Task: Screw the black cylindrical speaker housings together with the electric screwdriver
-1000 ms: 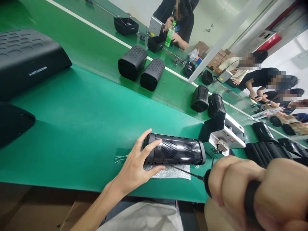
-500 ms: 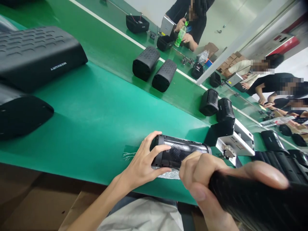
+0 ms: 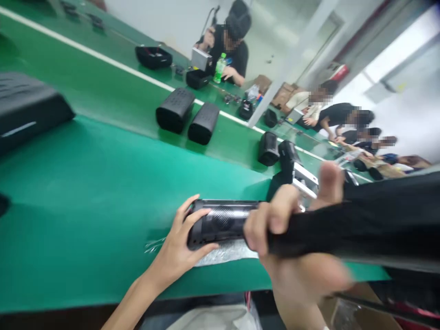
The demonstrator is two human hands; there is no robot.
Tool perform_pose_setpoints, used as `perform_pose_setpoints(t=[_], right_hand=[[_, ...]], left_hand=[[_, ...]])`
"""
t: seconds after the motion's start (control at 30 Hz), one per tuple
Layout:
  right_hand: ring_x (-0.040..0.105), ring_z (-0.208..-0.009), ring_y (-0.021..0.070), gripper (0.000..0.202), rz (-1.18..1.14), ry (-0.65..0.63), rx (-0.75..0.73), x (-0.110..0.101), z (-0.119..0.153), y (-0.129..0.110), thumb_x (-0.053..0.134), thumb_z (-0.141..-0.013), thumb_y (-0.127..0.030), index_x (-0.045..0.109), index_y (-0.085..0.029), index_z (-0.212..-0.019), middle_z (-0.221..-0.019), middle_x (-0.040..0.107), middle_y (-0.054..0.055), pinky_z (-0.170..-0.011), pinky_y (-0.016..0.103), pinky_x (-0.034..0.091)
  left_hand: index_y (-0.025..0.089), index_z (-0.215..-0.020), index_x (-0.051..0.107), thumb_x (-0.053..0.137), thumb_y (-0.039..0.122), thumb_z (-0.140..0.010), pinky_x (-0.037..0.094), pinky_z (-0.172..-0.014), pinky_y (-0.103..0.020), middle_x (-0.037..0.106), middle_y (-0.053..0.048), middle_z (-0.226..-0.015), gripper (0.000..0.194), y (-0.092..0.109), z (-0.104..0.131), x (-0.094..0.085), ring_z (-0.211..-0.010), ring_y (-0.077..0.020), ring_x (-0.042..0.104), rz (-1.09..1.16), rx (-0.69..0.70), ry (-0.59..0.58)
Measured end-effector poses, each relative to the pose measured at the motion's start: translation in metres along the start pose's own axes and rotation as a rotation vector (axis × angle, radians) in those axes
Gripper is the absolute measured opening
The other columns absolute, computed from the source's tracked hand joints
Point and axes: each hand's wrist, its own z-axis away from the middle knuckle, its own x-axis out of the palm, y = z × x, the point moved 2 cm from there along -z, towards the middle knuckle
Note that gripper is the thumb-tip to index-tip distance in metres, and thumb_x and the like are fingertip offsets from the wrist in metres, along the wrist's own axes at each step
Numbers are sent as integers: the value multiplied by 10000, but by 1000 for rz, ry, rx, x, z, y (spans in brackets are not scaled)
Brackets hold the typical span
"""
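Note:
On the green mat lies a black speaker (image 3: 227,219) with a perforated, glossy side. My left hand (image 3: 182,233) grips its left end, fingers over the top and thumb along the near side. A thick black tool, by its shape an electric screwdriver (image 3: 371,220), reaches large and blurred toward the camera. My right hand (image 3: 275,229) is wrapped round its front part, over the speaker's right end; its tip is hidden behind the fingers. Under the speaker's near side lies clear, crinkled plastic wrap (image 3: 223,254).
A large black speaker housing (image 3: 27,107) sits at the left. Two black housings (image 3: 203,123) stand farther back. A silver metal fixture (image 3: 305,179) is behind my right hand. Co-workers sit across the bench; one person (image 3: 237,41) is near a green bottle (image 3: 220,68).
The view has turned and shifted, so the bench things appear farther left. My right hand has tilted the screwdriver more level in the picture. My left hand still grips the speaker.

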Motion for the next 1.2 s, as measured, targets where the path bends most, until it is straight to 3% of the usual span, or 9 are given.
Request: perform_pose_setpoints(t=[0.1,0.2,0.27,0.37,0.53,0.67,0.8,1.07,1.2], right_hand=[[585,-381,102,491,25,142,-136,-45,-18,-47,959,-1063,-378,677,-430,-1461,-888,670,-116,-379,312,549],[530,-391,55,288,307,483,-418,-109,-35,-62,942,-1040,-358,719,-365,-1223,-831,631,-139,-403,231,526],[522,-406,63,289,432,561,-434,-147,-50,-48,915,-1003,-314,679,-328,-1168,-795,636,-135,-398,204,491],[542,-402,91,492,475,597,-419,-189,-67,-14,915,-952,-302,608,-345,-1335,-814,654,-148,-384,229,492],[542,-397,93,494,482,601,-358,-208,-71,14,877,-952,-283,591,-310,-1354,-755,626,-161,-414,237,488],[488,-380,96,515,448,529,-262,-199,-66,9,899,-913,-291,607,-312,-1337,-671,574,-177,-417,233,457],[459,-368,81,445,385,463,-153,-170,-45,-8,897,-929,-257,659,-312,-1301,-691,563,-158,-399,224,436],[400,-307,70,522,-45,281,-57,-38,-6,-53,943,-1010,-223,725,-412,-1445,-717,601,-138,-323,257,451],[635,-439,137,350,-42,-102,98,11,-2,-48,880,-1108,-295,745,-483,-1371,-762,661,-103,-498,352,611]], left_hand=[[391,-1645,559,818,477,-1109,527,-1360,-684,397,-143,-1893,601,-10,3,1,-1708,-439,525,-64,-47,35],[395,-1606,600,817,520,-1083,475,-1399,-716,434,-103,-1896,580,-29,6,2,-1698,-438,540,-87,-25,81],[405,-1572,633,860,566,-1022,481,-1396,-740,474,-81,-1876,617,-47,6,4,-1652,-447,588,-115,25,100],[438,-1493,678,937,621,-889,524,-1344,-815,544,-41,-1833,682,-77,8,6,-1533,-485,678,-186,46,154],[558,-1481,692,1017,614,-735,491,-1342,-890,565,47,-1828,816,-101,13,5,-1449,-525,721,-199,40,192],[611,-1490,671,968,649,-768,517,-1317,-900,539,96,-1837,781,-84,11,4,-1502,-522,688,-163,-25,203],[472,-1531,662,917,638,-908,568,-1324,-787,502,-3,-1868,693,-57,6,3,-1592,-475,642,-133,-1,145],[426,-1653,552,871,499,-1077,535,-1356,-690,370,-132,-1918,663,-11,2,1,-1732,-436,512,-28,-54,4],[447,-1690,507,881,498,-1071,537,-1348,-699,327,-154,-1918,725,-4,-1,3,-1712,-437,530,53,-78,-32]])
